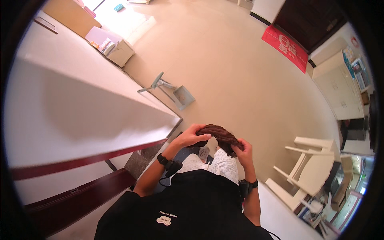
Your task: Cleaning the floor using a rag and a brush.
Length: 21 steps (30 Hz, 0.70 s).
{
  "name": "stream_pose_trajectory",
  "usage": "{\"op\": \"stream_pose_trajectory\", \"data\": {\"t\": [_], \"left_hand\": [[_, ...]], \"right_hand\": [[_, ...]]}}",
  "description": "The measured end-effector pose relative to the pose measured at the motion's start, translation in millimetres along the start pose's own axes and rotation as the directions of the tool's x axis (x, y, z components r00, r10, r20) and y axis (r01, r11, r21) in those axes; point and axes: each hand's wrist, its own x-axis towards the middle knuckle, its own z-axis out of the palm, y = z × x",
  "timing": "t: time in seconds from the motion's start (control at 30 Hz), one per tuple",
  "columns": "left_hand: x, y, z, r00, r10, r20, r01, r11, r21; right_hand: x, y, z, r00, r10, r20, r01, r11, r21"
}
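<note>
A bunched dark brown cloth (219,133) spans between my two hands in front of my lap. My left hand (192,137) grips its left end, the thumb laid along the near side. At the other end, my right hand (244,152) pinches the cloth between thumb and fingers. The fabric arches away from me in twisted folds, and a part hangs below my left hand. Beneath it are my white patterned trousers (223,163) and a patterned shoe (204,153). What the cloth is as a garment or rag cannot be told.
A white wall corner (177,117) juts in at left. Beyond it stand a long-handled dustpan (184,97) and a broom. A cream wooden chair (315,168) is at right, near a cream cabinet (339,87). A red doormat (285,48) lies before a dark door (309,21); a dark red door (81,201) is lower left.
</note>
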Motion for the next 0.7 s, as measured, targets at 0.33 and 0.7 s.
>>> {"op": "stream_pose_trajectory", "data": {"t": [0.33, 0.7], "left_hand": [[256.5, 111.8, -113.8, 0.975, -0.178, -0.130, 0.219, 0.842, 0.492], [405.0, 215.7, -309.7, 0.851, 0.073, -0.520, 0.272, 0.786, 0.556]], "right_hand": [[300.7, -127.3, -84.5, 0.811, -0.584, -0.040, 0.435, 0.647, -0.626], [654.5, -277.5, -20.7, 0.788, -0.520, 0.330, 0.560, 0.381, -0.735]]}}
